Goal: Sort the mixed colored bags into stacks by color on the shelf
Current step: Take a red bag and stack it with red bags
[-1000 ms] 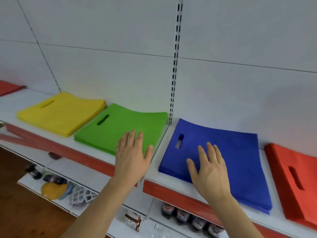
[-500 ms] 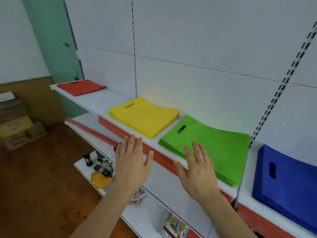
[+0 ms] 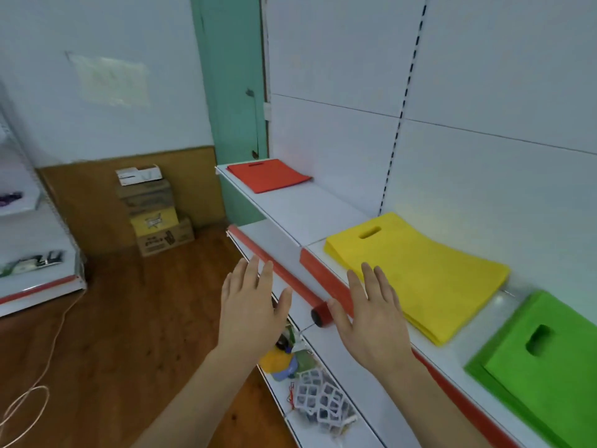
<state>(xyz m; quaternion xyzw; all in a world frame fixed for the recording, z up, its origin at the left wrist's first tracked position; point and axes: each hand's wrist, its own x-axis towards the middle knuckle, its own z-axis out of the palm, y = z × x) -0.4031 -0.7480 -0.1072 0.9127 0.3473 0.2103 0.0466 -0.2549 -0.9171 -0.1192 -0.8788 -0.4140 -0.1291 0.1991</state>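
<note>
A yellow stack of bags (image 3: 426, 273) lies on the white shelf (image 3: 310, 215) at the right. A green stack (image 3: 546, 373) sits further right, cut by the frame edge. A red stack (image 3: 266, 174) rests at the shelf's far left end. My left hand (image 3: 252, 308) hovers with straight fingers in front of the shelf edge, holding nothing. My right hand (image 3: 371, 318) is also spread flat, just in front of the yellow stack, touching nothing that I can see.
A red roll (image 3: 281, 276) lies along a lower shelf. Small goods and white cubes (image 3: 319, 399) sit on the shelves below. Cardboard boxes (image 3: 151, 211) stand on the wooden floor by the wall. A second shelf unit (image 3: 35, 279) and a cable are at the left.
The view has swung left: the blue stack and the right red stack have left the frame, the far-left red stack has come in. Both hands left the stacks and stayed flat and empty.
</note>
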